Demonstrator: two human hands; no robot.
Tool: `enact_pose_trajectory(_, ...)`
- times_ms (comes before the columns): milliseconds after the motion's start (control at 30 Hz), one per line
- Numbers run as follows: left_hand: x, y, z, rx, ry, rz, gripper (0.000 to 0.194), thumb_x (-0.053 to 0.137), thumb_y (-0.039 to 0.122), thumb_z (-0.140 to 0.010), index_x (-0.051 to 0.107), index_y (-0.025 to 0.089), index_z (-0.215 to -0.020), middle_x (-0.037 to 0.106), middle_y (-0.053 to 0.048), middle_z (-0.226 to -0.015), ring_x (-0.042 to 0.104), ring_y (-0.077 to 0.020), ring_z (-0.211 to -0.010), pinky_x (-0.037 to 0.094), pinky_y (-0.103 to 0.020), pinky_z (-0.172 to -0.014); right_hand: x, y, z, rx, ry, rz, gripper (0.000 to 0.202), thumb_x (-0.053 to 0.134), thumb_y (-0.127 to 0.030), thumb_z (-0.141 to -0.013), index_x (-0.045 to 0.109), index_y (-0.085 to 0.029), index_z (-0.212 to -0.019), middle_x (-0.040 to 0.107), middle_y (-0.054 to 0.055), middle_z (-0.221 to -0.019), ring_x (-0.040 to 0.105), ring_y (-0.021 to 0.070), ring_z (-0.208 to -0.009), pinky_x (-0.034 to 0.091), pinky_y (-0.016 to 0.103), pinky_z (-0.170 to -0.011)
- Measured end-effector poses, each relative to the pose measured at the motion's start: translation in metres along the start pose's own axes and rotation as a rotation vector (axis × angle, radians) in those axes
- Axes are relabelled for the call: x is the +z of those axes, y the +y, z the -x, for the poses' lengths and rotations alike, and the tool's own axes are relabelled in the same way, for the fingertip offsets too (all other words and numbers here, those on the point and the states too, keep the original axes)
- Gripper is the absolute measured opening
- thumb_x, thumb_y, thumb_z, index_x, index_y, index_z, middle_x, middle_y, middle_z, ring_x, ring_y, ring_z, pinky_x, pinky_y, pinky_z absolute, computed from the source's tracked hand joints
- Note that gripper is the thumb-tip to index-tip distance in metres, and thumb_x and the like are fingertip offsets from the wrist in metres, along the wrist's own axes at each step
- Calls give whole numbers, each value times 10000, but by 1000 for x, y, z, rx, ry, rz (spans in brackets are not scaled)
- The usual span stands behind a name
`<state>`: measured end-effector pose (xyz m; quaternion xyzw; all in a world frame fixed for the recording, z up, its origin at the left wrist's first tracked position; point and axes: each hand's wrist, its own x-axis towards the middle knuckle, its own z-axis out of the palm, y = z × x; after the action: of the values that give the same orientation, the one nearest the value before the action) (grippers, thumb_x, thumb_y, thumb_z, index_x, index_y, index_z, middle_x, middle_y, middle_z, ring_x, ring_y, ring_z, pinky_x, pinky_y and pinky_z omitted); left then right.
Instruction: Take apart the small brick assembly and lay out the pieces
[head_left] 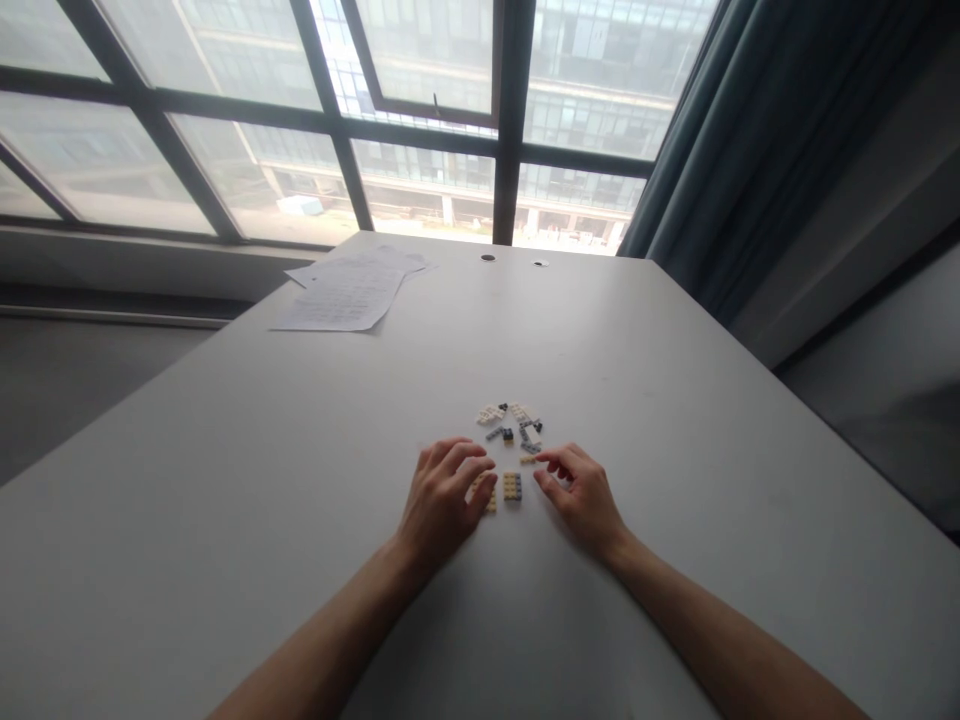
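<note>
Building bricks lie in a small group on the white table [660, 420]. My left hand [446, 490] is loosely curved over a tan brick plate [492, 503], fingers and thumb apart. Part of that plate is hidden behind the fingers, and whether they touch it I cannot tell. Between my hands sits a tan and grey brick block [512, 487], studs up. My right hand [585, 490] rests to the right with its thumb away from the fingers. Its index fingertip is at the end of a small tan brick [528, 459].
Beyond my hands are white bricks [491, 414], a grey plate [495, 433], a dark brick [508, 435] and a white piece [533, 434] among grey ones. Printed papers [345, 295] lie far left. Windows [420, 180] line the back; a dark curtain [690, 170] hangs right.
</note>
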<state>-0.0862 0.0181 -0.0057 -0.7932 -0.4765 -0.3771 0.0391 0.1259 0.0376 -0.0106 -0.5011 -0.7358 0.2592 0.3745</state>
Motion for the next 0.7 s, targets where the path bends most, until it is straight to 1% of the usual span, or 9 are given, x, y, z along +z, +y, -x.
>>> enact_pose_trajectory(267, 2, 2, 0, -3, -29, -35, 96, 568, 234, -871, 640, 204, -926, 662, -57, -995, 541, -235, -1036, 402, -404, -885, 1, 1, 1, 7, 37, -45, 111, 603, -220, -824, 680, -192, -900, 602, 19, -786, 545, 158, -716, 442, 279, -679)
enact_pose_trajectory(367, 2, 1, -7, 7, -34, -73, 105, 565, 244, -872, 646, 202, -925, 658, -62, -1004, 536, -239, -1041, 403, -406, -886, 1, 1, 0, 8, 38, -55, 106, 599, -214, -825, 679, -191, -889, 608, 17, -790, 548, 156, -721, 440, 278, -689)
enact_pose_trajectory(433, 2, -2, -18, -2, -45, -104, 118, 566, 252, -871, 651, 202, -935, 654, -64, -1017, 531, -241, -1047, 403, -410, -893, 1, 1, 0, 10, 35, -55, 105, 597, -214, -826, 680, -192, -886, 613, 17, -794, 546, 155, -723, 438, 278, -692)
enact_pose_trajectory(533, 7, -9, -43, -47, -84, -155, 152, 578, 273, -861, 665, 215, -972, 638, -71, -1066, 517, -254, -1066, 401, -429, -909, 1, 0, 0, 12, 34, -55, 103, 598, -214, -826, 680, -191, -885, 613, 17, -790, 543, 157, -727, 435, 279, -693)
enact_pose_trajectory(633, 20, -20, -68, -124, -168, -207, 188, 611, 286, -828, 690, 248, -995, 618, -81, -1130, 500, -287, -1100, 410, -462, -905, 2, 0, 0, 16, 38, -61, 103, 597, -210, -825, 679, -190, -884, 611, 18, -789, 541, 157, -727, 435, 277, -685)
enact_pose_trajectory(700, 31, -26, -79, -170, -231, -236, 215, 631, 290, -804, 704, 265, -1004, 606, -94, -1169, 487, -313, -1127, 413, -484, -902, 2, 0, 0, 15, 37, -64, 100, 598, -208, -822, 679, -190, -878, 609, 19, -783, 540, 158, -722, 435, 277, -679)
